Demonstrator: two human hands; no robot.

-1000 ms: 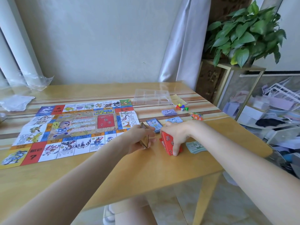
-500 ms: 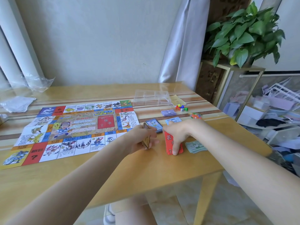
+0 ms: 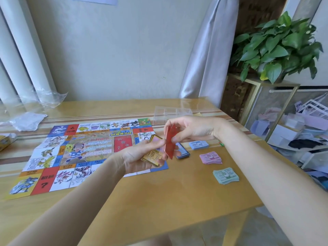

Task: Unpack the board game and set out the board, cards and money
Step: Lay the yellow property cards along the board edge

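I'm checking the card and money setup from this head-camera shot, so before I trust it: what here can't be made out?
- Red card stack in the right hand: motion-blurred, print unreadable.
- Blue-backed card deck on the wooden table: mostly hidden behind the red cards.
- Yellow-bordered cards in the left hand: fingers cover part, text too small.
- Yellow box: cut off by the left edge.

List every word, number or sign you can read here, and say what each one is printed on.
"?" stands on the red corner square at the near left of the game board.
"?" stands on the red panel in the board's middle.
"100" seems to stand on the green money stack, blurred.
Print on the yellow cards in the left hand and the red cards in the right hand is too blurred.
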